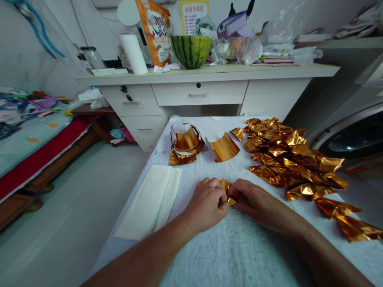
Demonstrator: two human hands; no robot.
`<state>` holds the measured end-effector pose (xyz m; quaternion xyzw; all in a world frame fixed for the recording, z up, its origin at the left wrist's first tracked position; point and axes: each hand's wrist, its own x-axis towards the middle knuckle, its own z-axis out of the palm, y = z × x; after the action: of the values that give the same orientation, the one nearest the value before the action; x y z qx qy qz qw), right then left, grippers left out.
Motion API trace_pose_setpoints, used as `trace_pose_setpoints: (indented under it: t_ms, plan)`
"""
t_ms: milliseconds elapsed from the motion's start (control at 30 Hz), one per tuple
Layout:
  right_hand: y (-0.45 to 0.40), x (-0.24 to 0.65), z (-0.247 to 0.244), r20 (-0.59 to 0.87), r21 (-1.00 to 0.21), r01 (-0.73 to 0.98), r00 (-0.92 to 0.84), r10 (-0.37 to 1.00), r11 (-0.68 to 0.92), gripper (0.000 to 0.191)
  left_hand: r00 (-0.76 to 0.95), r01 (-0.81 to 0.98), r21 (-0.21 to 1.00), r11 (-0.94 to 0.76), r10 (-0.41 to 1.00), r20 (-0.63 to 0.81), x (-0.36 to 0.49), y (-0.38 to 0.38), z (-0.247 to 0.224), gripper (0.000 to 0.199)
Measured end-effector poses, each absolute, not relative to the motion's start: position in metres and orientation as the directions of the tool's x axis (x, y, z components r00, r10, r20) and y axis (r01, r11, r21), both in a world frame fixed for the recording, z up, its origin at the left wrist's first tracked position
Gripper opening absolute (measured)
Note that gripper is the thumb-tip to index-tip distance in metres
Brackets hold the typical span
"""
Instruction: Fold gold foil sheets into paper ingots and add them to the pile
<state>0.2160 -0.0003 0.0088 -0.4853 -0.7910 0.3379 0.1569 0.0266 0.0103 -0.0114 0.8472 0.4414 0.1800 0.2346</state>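
A person's two bare hands meet over a table covered with a pale cloth (pixel 206 259), seen from the wearer's own head. Between them, near the middle of the table, is a small piece of gold foil (pixel 225 185), shiny and partly hidden by the fingers. The left hand (pixel 208 203) is curled nearly into a fist, gripping the left side of the foil with thumb and bent fingers. The right hand (pixel 253 203) pinches its other side between thumb and fingertips (the exact fold is covered).

Just beyond the hands lies a curved gold sheet (pixel 226 148), its edges bowed upward. To its left, farther from the hands, stands a loose coil of gold strips (pixel 187 142), resting partly on flat gold foil. Left of the hands, a folded white paper (pixel 146 203) lies near the table's edge. Along the right side spreads a heap of twisted gold foil pieces (pixel 299 163), many overlapping, reaching toward the near right corner.

Behind the table, a white desk (pixel 206 73) holds a striped green watermelon (pixel 191 52), an orange packet (pixel 156 36) and a white paper roll (pixel 133 54).
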Motion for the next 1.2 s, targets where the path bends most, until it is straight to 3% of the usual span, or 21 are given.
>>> trace_pose_setpoints:
  t_ms: [600,1200]
  plan:
    - [-0.001,0.208,0.005,-0.044,-0.701,0.657,-0.428,0.903,0.278,0.011,0.542,0.668,0.549,-0.502,0.834,0.103,0.027,0.010,-0.013,0.009]
    - [0.000,0.204,0.005,-0.070,-0.697,0.675,-0.399,0.914,0.241,0.018,0.539,0.665,0.564,-0.489,0.837,0.090,0.027,0.010,-0.012,0.009]
